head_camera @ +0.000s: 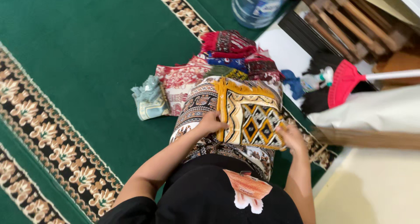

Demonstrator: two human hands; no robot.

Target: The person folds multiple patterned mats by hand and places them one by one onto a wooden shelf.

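Folding a yellow rug (253, 114), judged mid-step: left hand (211, 123) is pinching its left edge, right hand (291, 136) is gripping its near right corner. Rug is lying atop a brown rug (197, 106), nearer than the red rugs (227, 44). Next: squaring edges, pressing flat.

Left hand (211, 122) and right hand (290, 136) grip opposite edges of a folded yellow patterned prayer rug (253, 112), over a brown patterned rug (197, 108). More folded rugs (227, 53) beyond (red, blue, pale green) on green carpet (87, 53). Red broom (343, 82) at right.
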